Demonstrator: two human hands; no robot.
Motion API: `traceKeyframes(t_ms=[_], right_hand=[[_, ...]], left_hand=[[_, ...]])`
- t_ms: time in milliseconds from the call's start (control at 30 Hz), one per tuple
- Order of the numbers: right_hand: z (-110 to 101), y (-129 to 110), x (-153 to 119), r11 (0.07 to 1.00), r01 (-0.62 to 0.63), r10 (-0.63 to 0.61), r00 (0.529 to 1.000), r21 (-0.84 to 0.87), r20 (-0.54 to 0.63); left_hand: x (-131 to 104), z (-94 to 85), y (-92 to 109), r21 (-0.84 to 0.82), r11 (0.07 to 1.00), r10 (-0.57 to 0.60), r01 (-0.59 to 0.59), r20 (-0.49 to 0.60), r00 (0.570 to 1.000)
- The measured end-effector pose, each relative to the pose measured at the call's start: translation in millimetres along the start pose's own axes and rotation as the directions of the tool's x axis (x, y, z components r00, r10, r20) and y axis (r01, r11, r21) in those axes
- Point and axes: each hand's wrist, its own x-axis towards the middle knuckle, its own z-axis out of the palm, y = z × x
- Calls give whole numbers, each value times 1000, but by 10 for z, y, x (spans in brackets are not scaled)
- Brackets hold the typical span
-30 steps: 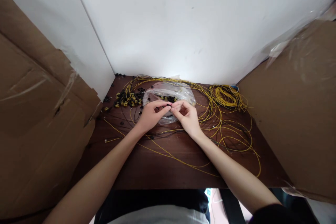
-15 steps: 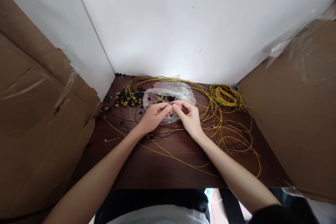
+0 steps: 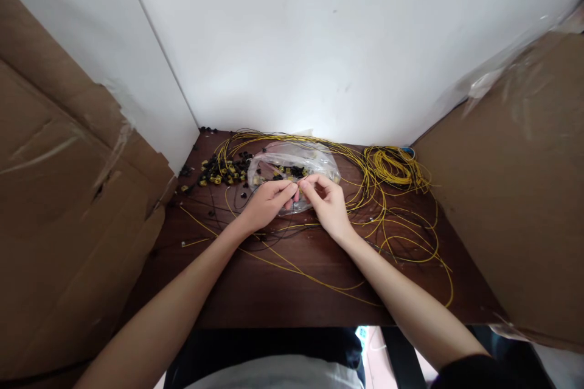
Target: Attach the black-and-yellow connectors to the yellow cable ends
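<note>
Over a clear plastic bag (image 3: pixel 326 164), my left hand (image 3: pixel 270 199) and my right hand (image 3: pixel 326 200) meet with their fingertips nearly touching. My left thumb and forefinger are pinched together on a thin black wire (image 3: pixel 293 214), which hangs below the fingers and loops over the table. The right thumb and forefinger are pinched too, at the same spot. What lies between the right fingertips is too small to make out. Inside the bag's mouth sit small black and yellow pieces (image 3: pixel 298 171).
Loose black and yellow pieces (image 3: pixel 218 173) are heaped left of the bag. A coil of yellow wire (image 3: pixel 396 167) lies at the back right, with loose yellow wires (image 3: pixel 314 279) across the brown table (image 3: pixel 283 310). Cardboard walls (image 3: pixel 515 194) stand at both sides, a white wall (image 3: pixel 292 42) behind.
Both hands stay at nearly the same place with fingertips together. The black wire below the left hand has shifted a little, and its loop hangs lower on the table.
</note>
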Motion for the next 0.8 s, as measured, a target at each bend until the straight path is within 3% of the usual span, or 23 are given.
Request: traceKeyframes(t_ms=[333,433,600,800], right_hand=[[-20,85,42,988,-60,86,980,143,-181],[-15,59,40,978,-80,108,985,194,-137],[11,11,20,986,-84,84,996,141,10],[23,0,11,990,-58,52,998,125,45]], left_hand=[[0,6,36,-7,1000,-9,9,9,1000],[4,5,23,-1,1000,-11,11,-2,1000],[10,1,2,7,1000,6,-6,-20,1000],[3,0,-12,16,1000,-8,9,-31,999]])
